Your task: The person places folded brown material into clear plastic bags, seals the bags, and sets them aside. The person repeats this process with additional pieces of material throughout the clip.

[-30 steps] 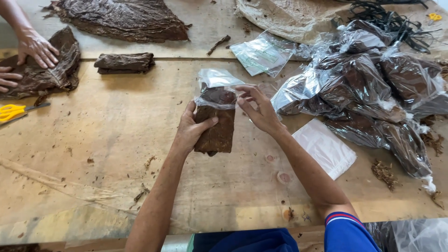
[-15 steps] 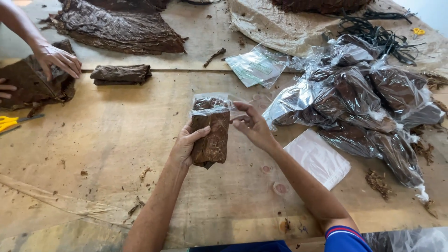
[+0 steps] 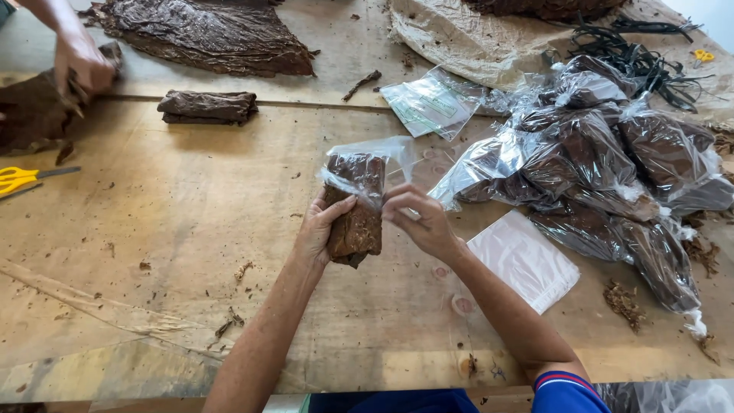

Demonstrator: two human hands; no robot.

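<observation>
My left hand (image 3: 321,229) grips a folded bundle of brown dried leaves (image 3: 355,222) from below, holding it upright above the wooden table (image 3: 176,252). A clear plastic bag (image 3: 371,164) covers the bundle's upper part. My right hand (image 3: 419,220) pinches the bag's edge on the right side of the bundle. Both hands hover over the middle of the table.
A heap of filled clear bags (image 3: 604,168) lies at the right, with a flat empty bag (image 3: 524,260) beside it and more empty bags (image 3: 428,103) behind. A folded leaf bundle (image 3: 208,107) and spread leaves (image 3: 202,34) lie at the back. Another person's hand (image 3: 80,61) works at far left near yellow scissors (image 3: 19,178).
The bag has come further down over the bundle. My right hand has shifted from the bag's top edge down its right side. The other person's hand has lifted off their leaf pile.
</observation>
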